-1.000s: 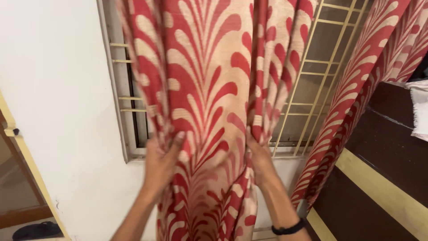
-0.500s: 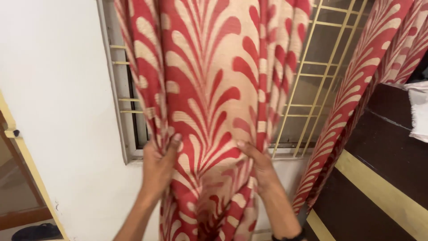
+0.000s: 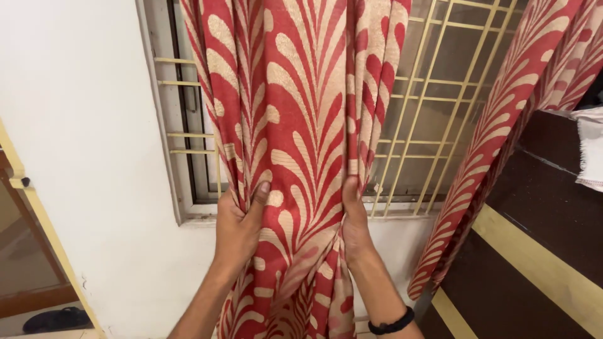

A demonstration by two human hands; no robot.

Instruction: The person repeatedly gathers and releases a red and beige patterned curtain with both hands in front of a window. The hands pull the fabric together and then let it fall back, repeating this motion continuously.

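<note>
While both hands grip it, one red curtain with cream feather-shaped pattern [image 3: 301,125] hangs in front of the barred window, bunched into folds at hand level. Going left to right: one dark sandal [image 3: 53,319] on the floor at the bottom left corner, partly cut off by a cream door frame edge [image 3: 44,232]. One white wall [image 3: 81,125]. One window with a cream metal grille [image 3: 433,94]; its middle is hidden behind the curtain. Left hand [image 3: 239,226]: fingers closed round the curtain's left edge, thumb up on the front of the cloth, fingertips hidden in the folds. Right hand [image 3: 353,223]: closed on the curtain's right edge, thumb on the front, the other fingers hidden behind the fabric. One black wristband [image 3: 392,325] on the right wrist, near the bottom edge. Both forearms cut off at the bottom. A second red and cream curtain [image 3: 502,138] hangs at the right, pulled aside, its top cut off. One dark brown cabinet with a cream stripe [image 3: 540,251] far right, partly out of frame. One white cloth [image 3: 590,150] lies on top of it, mostly cut off.
</note>
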